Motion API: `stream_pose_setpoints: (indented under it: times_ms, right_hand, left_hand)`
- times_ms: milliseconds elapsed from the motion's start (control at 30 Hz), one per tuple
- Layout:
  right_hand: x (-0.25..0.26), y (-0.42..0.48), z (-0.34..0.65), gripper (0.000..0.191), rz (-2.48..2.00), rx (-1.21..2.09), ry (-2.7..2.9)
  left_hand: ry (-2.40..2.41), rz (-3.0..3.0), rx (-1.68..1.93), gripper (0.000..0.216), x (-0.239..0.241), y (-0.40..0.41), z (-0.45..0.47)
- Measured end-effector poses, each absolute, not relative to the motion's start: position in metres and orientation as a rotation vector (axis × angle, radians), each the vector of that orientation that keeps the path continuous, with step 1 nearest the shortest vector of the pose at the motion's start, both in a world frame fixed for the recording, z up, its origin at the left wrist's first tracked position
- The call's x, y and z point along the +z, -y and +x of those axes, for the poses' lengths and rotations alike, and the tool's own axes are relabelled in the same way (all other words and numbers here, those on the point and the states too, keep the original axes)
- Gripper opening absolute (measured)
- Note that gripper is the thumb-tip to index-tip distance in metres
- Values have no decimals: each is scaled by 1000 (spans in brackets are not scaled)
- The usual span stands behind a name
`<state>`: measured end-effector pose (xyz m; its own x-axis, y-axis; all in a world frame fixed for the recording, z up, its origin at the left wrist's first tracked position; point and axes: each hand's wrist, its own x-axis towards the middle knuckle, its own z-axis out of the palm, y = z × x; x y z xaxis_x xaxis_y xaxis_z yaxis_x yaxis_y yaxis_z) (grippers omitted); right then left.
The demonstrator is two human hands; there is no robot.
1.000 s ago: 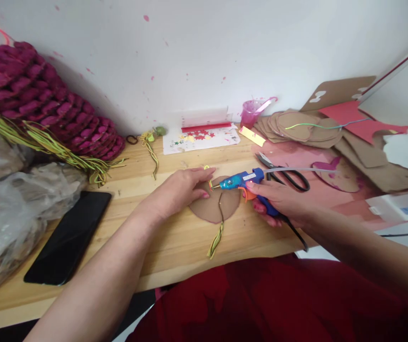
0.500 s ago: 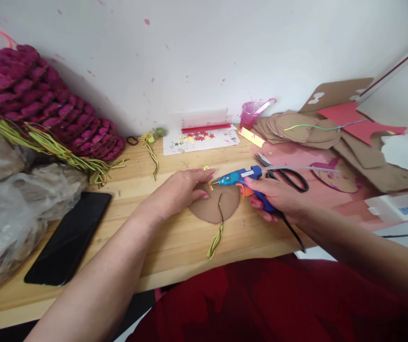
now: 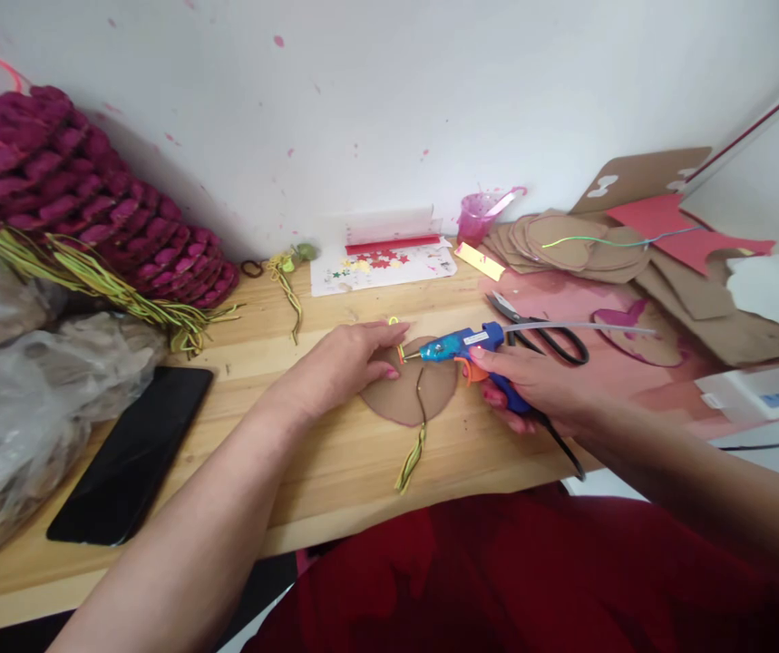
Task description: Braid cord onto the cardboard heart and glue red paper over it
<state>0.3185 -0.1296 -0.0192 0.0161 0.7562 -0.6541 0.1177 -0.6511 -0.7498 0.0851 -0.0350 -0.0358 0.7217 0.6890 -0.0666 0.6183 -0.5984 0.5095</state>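
My right hand (image 3: 521, 381) is closed around the handle of a blue glue gun (image 3: 453, 345) with an orange trigger. Its metal nozzle points left, at the yellow cord loop (image 3: 401, 354) on a round cardboard disc (image 3: 406, 399). A clear glue stick (image 3: 566, 326) juts from the gun's back. My left hand (image 3: 345, 363) holds the disc against the table at its upper left, thumb and forefinger on either side of the cord. A dark cord ending in a yellow-green tassel (image 3: 413, 462) lies across the disc and hangs past its lower edge.
Black-handled scissors (image 3: 545, 337) lie behind the glue gun. Cardboard pieces (image 3: 572, 245) and red paper (image 3: 667, 227) are heaped at right. Star cutouts (image 3: 385, 260) and a pink cup (image 3: 477, 218) stand by the wall. At left are a phone (image 3: 131, 458), plastic bags (image 3: 28, 399) and a magenta yarn piece (image 3: 90, 199).
The glue gun has shifted slightly right with my right hand, its nozzle staying close to the cord. My left hand and the disc have hardly moved.
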Motion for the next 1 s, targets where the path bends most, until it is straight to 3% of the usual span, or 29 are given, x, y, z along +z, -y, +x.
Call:
stream_pose_setpoints:
  times_ms: [267, 533, 1000]
  right_hand:
    - [-24, 139, 323, 39, -1868, 1644, 967]
    - [-14, 130, 315, 26, -1860, 1498, 1098]
    - [-21, 120, 311, 24, -1857, 1499, 1168]
  left_hand:
    - [-989, 2410, 246, 55, -37, 36, 84]
    - [-905, 2516, 401, 64, -45, 34, 80]
    - [-853, 2555, 439, 64, -46, 34, 81]
